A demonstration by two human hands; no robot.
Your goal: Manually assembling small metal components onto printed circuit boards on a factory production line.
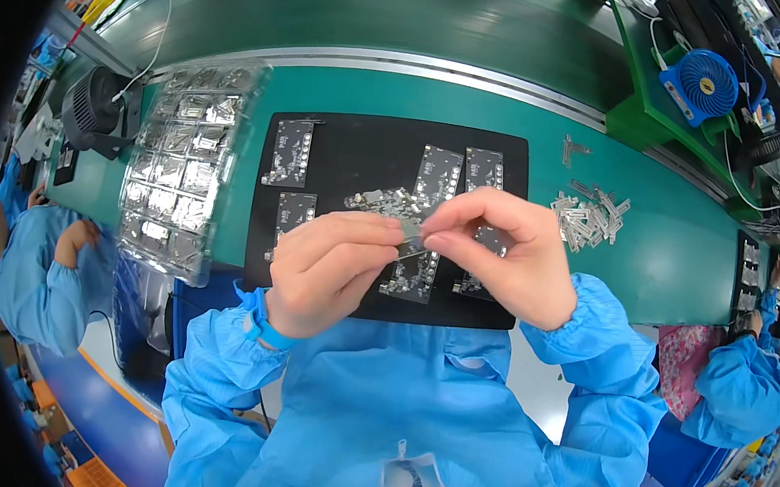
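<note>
Over a black rectangular mat at frame centre, clamping a grey, silver-studded circuit board in the left hand; at its right end with the right hand, cannot tell whether clamped.

A person's left hand holds a circuit board over a black mat; the right hand has thumb and forefinger at its edge. More boards lie below, between a clear tray and loose metal strips.
</note>
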